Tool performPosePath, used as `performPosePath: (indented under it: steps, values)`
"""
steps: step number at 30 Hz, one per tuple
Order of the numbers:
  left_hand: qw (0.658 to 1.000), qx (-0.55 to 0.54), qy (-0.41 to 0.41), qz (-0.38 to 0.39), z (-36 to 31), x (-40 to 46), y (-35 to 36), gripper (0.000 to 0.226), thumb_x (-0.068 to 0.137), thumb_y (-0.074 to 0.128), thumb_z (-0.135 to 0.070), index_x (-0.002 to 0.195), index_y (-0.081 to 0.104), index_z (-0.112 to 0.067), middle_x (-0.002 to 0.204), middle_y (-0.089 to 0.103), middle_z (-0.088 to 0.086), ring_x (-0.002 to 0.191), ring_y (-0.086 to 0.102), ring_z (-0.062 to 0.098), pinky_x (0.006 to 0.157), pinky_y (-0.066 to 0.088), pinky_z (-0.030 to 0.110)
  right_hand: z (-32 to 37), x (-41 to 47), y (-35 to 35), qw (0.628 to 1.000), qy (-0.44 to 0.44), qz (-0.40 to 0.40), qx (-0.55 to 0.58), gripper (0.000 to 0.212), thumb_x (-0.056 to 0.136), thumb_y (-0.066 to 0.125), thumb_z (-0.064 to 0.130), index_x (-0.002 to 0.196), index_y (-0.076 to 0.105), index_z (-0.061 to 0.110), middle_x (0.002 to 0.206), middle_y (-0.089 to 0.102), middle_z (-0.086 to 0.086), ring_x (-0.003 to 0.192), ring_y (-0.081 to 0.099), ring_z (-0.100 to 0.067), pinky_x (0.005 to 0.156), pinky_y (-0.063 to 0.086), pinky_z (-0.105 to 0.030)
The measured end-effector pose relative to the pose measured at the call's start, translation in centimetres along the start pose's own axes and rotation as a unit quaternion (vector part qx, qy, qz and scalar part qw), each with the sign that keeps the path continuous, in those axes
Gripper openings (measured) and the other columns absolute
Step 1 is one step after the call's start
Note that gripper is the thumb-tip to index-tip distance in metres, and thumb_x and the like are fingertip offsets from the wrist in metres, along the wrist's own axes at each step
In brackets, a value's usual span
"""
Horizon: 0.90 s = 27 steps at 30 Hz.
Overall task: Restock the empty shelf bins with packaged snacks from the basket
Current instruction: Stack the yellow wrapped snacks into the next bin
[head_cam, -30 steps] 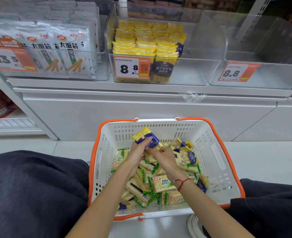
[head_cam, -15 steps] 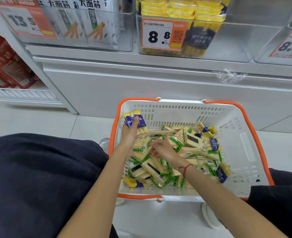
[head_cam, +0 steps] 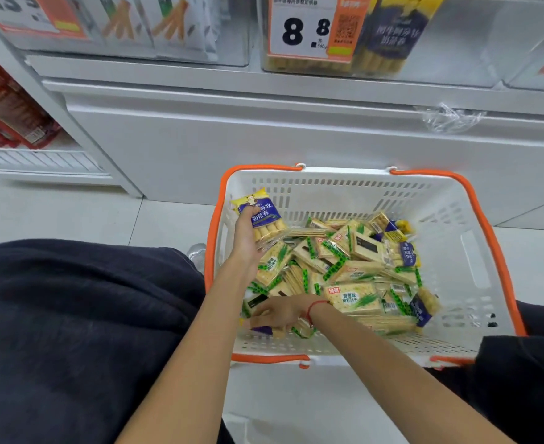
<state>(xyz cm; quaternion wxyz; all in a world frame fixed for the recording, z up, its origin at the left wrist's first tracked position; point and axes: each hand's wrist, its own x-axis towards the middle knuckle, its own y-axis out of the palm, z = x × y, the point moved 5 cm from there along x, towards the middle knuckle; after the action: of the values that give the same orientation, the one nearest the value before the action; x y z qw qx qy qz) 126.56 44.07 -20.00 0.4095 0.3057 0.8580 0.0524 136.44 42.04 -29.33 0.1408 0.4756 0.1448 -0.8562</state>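
A white basket with orange handles [head_cam: 344, 190] sits on the floor in front of me, holding several green-and-cream cracker packs [head_cam: 354, 298] and yellow-and-blue roll packs. My left hand [head_cam: 246, 240] grips one yellow-and-blue roll pack [head_cam: 261, 214] above the basket's left side. My right hand [head_cam: 275, 314] reaches across to the near left corner, fingers on a purple pack [head_cam: 261, 330] down among the others. Above, a clear shelf bin [head_cam: 456, 40] holds the same roll packs on its left side behind an 8.8 price tag [head_cam: 309, 27].
White shelf front and base [head_cam: 264, 129] stand right behind the basket. Another clear bin with stick-snack packs [head_cam: 168, 24] is at the upper left. Red packs [head_cam: 4, 107] fill a lower shelf at the left. My dark-clothed knees [head_cam: 72, 331] flank the basket.
The view tilted down and closer. My left hand carried the roll pack to the basket's left side, while my right hand moved from the middle of the pile to the near left corner.
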Motion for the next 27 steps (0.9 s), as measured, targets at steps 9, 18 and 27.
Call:
performPosePath:
  steps: [9,18,27]
  values:
    - [0.998,0.016,0.066,0.003,-2.8,-1.8,1.2,0.012,0.093,0.048,-0.025,0.087,0.057,-0.020,0.076,0.066,0.000,0.070,0.060,0.014,0.071,0.046,0.028,-3.9,-9.3,-3.8,0.862,-0.072,-0.133,0.483,0.055,0.090,0.036,0.059,0.138,0.034,0.031,0.147,0.039,-0.002,0.130,0.043,-0.021,0.100,0.047,-0.034]
    - [0.991,0.111,0.064,0.030,-1.7,-2.6,3.7,0.017,0.098,0.040,-0.026,0.098,0.055,-0.018,0.079,0.063,0.000,0.061,0.057,0.009,0.054,0.042,0.021,-3.6,-16.9,-9.9,0.771,-0.236,-0.236,0.543,0.031,0.082,0.062,0.027,0.110,0.063,0.012,0.116,0.066,-0.007,0.107,0.061,-0.021,0.104,0.043,-0.044]
    - [0.986,0.153,0.018,0.065,2.1,-2.7,6.9,0.025,0.099,0.038,-0.023,0.095,0.062,-0.017,0.082,0.067,0.002,0.074,0.061,0.017,0.067,0.047,0.031,-3.3,-18.2,-10.0,0.701,-0.187,-0.549,0.416,0.027,0.091,0.063,0.024,0.114,0.055,0.013,0.100,0.066,0.003,0.087,0.063,-0.006,0.069,0.048,-0.011]
